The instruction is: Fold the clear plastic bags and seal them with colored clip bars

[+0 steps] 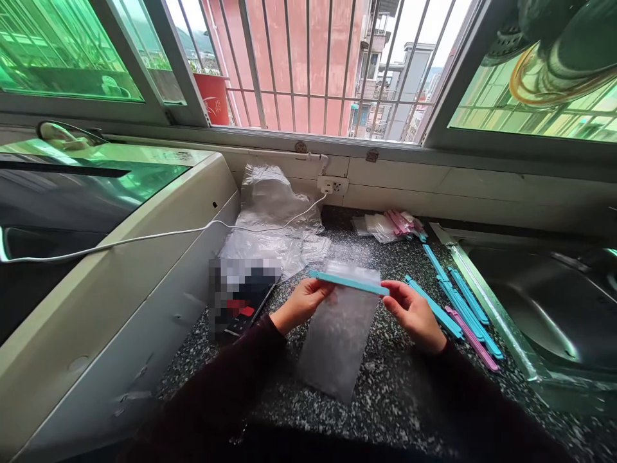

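Observation:
A blue bag sealing clip point(354, 284) lies across the upper part of a clear plastic bag point(340, 341), whose body hangs down over the speckled counter. My left hand point(304, 303) pinches the clip and bag near the left end. At the other end, my right hand point(415, 314) grips the clip between thumb and fingers. Just right of that hand lie several loose blue clips point(463, 302) and a pink clip point(472, 337). Behind the held bag, more clear plastic bags point(270, 238) are spread on the counter.
A phone point(253, 299), partly blurred out, rests left of my hands beside a white appliance point(193, 251). Pink clips with small bags point(393, 225) lie at the back. A metal sink point(525, 302) borders the right. A white cable point(216, 224) runs to the wall socket point(332, 186).

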The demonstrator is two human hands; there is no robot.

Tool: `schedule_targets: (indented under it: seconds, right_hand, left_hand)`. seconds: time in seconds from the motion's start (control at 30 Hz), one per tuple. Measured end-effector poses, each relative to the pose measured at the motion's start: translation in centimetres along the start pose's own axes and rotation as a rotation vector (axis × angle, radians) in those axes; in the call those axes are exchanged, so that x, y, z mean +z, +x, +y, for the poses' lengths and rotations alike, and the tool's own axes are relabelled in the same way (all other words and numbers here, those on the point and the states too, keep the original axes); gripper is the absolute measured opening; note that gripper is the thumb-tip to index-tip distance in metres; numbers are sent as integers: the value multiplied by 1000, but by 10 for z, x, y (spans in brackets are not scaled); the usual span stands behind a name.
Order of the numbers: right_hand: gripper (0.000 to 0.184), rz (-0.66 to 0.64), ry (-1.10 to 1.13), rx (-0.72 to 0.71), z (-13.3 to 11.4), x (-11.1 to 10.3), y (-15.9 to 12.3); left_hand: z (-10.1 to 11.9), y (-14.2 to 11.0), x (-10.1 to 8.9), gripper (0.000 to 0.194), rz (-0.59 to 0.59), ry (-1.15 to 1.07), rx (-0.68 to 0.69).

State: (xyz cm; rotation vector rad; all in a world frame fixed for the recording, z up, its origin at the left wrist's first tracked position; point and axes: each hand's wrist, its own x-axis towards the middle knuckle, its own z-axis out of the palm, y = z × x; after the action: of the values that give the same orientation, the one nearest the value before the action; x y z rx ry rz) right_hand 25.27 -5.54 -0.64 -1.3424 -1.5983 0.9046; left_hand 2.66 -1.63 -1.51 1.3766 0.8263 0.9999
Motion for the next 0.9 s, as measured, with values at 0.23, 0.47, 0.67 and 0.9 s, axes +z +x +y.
schedule_targets:
  seconds: [0.23, 0.47, 0.67, 0.9]
  right_hand:
    - [19, -195, -544, -250, -12, -28, 9]
    - [22, 65, -541, -290, 1, -75, 65]
    - [29, 248, -618, 13, 34, -122, 133]
    - [27, 349, -795, 211, 60, -143, 188]
  left_hand:
    - [11, 8, 19, 53, -127, 69, -74]
    - [17, 66, 25, 20, -212, 198, -260]
    - [0, 134, 28, 6, 82, 391, -264]
    - [-8, 221, 49, 12, 370, 607, -139]
